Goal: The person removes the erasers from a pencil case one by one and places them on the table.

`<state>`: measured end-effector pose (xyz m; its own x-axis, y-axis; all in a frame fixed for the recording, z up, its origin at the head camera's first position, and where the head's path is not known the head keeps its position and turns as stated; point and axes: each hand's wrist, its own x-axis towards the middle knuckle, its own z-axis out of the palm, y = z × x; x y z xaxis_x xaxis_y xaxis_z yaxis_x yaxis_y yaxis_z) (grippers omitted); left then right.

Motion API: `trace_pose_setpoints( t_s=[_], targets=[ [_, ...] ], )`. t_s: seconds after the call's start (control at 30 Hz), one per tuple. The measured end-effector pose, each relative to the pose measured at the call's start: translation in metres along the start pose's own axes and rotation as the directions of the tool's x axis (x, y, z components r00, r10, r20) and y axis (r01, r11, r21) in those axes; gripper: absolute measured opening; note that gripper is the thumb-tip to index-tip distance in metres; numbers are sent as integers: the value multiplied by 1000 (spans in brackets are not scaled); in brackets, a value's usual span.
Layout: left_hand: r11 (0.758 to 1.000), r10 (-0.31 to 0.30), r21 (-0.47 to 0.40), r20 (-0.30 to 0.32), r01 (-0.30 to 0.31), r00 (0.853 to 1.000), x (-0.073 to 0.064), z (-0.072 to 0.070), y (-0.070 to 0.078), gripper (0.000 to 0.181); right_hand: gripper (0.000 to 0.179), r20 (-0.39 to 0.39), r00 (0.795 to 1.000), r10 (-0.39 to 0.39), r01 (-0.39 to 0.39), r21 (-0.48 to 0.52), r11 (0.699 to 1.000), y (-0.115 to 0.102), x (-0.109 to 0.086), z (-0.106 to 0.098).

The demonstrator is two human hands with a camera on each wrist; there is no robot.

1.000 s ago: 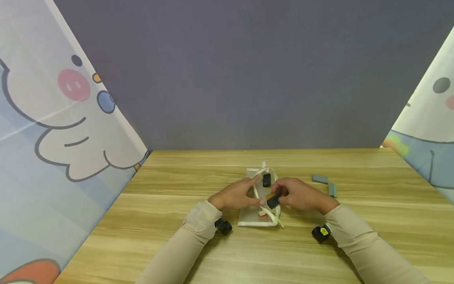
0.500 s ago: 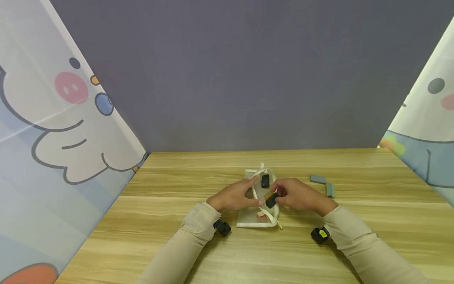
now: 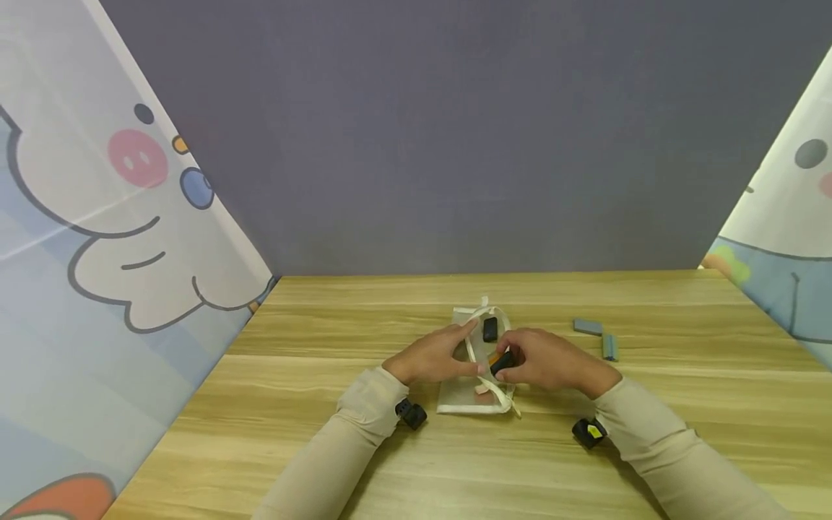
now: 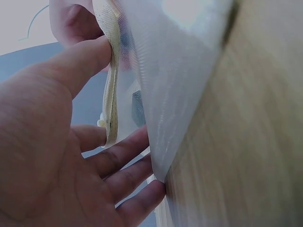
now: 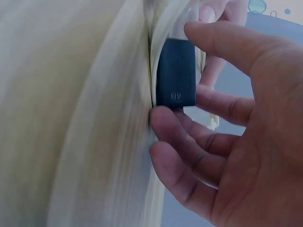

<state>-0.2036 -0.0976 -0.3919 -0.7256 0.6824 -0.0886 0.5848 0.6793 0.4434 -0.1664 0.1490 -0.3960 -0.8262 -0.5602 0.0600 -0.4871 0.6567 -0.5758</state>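
A small white mesh pouch (image 3: 458,393) with a cream zipper edge (image 4: 111,90) lies on the table, its mouth facing right. My left hand (image 3: 435,355) is at that mouth, thumb and index finger spread wide along the zipper edge, the other fingers stretched out against the mesh. My right hand (image 3: 549,360) pinches a small black rectangular block (image 5: 176,73) between thumb and fingertips at the opening. Light marks are printed near one end of it, and an orange part shows beside it in the head view. Another black block (image 3: 490,330) shows at the pouch's far end.
Two small flat pieces, one grey (image 3: 588,327) and one blue-green (image 3: 609,347), lie on the wooden table (image 3: 325,448) right of the right hand. A grey panel (image 3: 481,144) stands along the table's back edge, with cartoon-printed cloth (image 3: 39,289) at both sides.
The right hand has turned the black block a little and its fingers now cover more of it. The left hand and pouch stay nearly in place.
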Motion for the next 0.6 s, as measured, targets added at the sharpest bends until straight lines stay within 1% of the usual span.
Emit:
trace_pose_setpoints(
  t_s=[0.2,0.3,0.47,0.6],
  targets=[
    [1000,-4,5,2,4,1000,1,0,-1,92,36,-29,998,49,-51,-87,995,-9,-1,1],
    [1000,-10,1,5,10,1000,2,0,-1,91,33,-42,997,65,-69,-115,991,-11,-1,1],
    [1000,-7,3,-2,7,1000,3,0,-2,92,28,-48,997,67,-73,-127,989,-11,0,1],
    [1000,0,6,-8,0,1000,3,1,-2,92,28,-50,996,73,-79,-128,989,-11,0,2]
  ],
)
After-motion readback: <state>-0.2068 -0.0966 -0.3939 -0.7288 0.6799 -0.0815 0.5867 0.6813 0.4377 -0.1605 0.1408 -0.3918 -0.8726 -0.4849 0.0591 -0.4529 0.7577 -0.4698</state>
